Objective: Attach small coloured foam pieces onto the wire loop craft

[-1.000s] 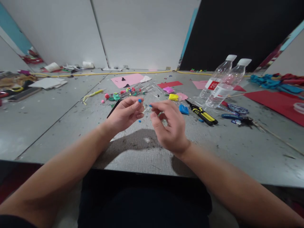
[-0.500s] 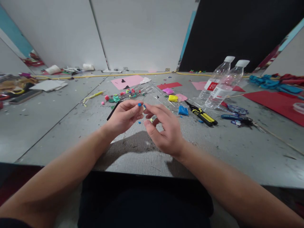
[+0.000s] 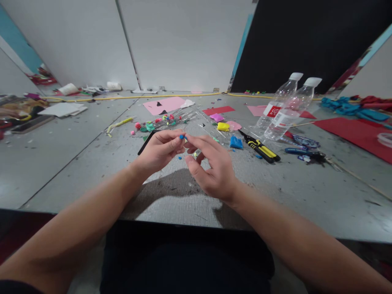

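Observation:
Pinched between the thumb and forefinger of my left hand point(image 3: 161, 149) is a small blue piece of clay point(image 3: 181, 137). My right hand point(image 3: 211, 163) is open, its thumb well apart from the forefinger, whose tip meets the blue piece from the right. Below the fingers a tiny blue crumb point(image 3: 180, 157) lies on the table. Right of my right hand is a blue clay block point(image 3: 236, 142), with a yellow clay block point(image 3: 223, 127) and a pink-purple one point(image 3: 217, 117) behind it. A dark strip point(image 3: 147, 143) is partly hidden by my left hand.
Yellow-and-black pliers point(image 3: 261, 149) lie on the grey table point(image 3: 92, 171) to the right. Two clear bottles point(image 3: 283, 118) stand behind them. Small coloured balls and bits point(image 3: 150, 125) are scattered beyond my hands. Red sheets point(image 3: 361, 132) lie far right, white sheets point(image 3: 63, 109) far left.
My left fingertips and the blue clay have shifted slightly right and down, and my right forefinger now touches the piece. The things on the table have not moved.

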`<action>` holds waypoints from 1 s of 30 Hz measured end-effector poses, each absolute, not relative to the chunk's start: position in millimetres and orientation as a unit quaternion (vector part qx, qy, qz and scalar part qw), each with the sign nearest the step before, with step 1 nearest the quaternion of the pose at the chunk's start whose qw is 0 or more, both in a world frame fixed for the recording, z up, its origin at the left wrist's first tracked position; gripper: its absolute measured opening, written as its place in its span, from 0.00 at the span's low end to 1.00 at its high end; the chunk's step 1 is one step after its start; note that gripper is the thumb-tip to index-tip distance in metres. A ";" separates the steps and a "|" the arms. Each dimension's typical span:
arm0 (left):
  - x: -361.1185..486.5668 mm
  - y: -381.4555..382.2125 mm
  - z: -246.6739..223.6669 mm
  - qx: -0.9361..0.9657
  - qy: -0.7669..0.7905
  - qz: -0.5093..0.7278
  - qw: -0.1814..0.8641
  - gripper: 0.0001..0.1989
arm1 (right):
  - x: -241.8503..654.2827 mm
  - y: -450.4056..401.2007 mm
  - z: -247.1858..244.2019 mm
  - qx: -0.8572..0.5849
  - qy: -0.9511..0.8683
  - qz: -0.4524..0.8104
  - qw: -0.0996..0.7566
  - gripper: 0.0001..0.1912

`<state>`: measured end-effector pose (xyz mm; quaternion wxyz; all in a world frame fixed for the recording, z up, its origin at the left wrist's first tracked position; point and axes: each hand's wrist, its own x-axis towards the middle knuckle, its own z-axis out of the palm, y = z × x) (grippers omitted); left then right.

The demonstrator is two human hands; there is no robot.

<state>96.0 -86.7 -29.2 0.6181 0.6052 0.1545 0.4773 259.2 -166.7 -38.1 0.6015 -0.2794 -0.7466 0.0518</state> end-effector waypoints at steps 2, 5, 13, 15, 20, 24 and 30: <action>96.1 -86.5 -28.7 0.605 0.153 0.477 0.619 0.10 | 259.1 -166.8 -37.8 -0.289 -0.747 0.055 0.597 0.20; 96.3 -86.9 -27.3 0.600 0.160 0.478 0.621 0.11 | 259.0 -166.6 -37.7 -0.296 -0.749 0.059 0.589 0.20; 96.4 -88.6 -25.7 0.580 0.137 0.481 0.644 0.08 | 259.5 -166.1 -38.5 -0.288 -0.754 0.051 0.589 0.20; 96.3 -88.3 -25.8 0.576 0.130 0.480 0.648 0.08 | 259.8 -165.6 -38.9 -0.285 -0.753 0.042 0.592 0.19; 96.7 -88.3 -25.3 0.562 0.124 0.487 0.657 0.09 | 259.7 -163.9 -40.0 -0.274 -0.750 0.039 0.601 0.19; 97.8 -89.5 -24.0 0.562 0.124 0.486 0.658 0.09 | 258.2 -165.0 -41.3 -0.277 -0.737 0.044 0.615 0.21; 98.1 -91.4 -20.7 0.556 0.133 0.498 0.652 0.09 | 254.3 -170.9 -46.4 -0.301 -0.746 0.145 0.576 0.30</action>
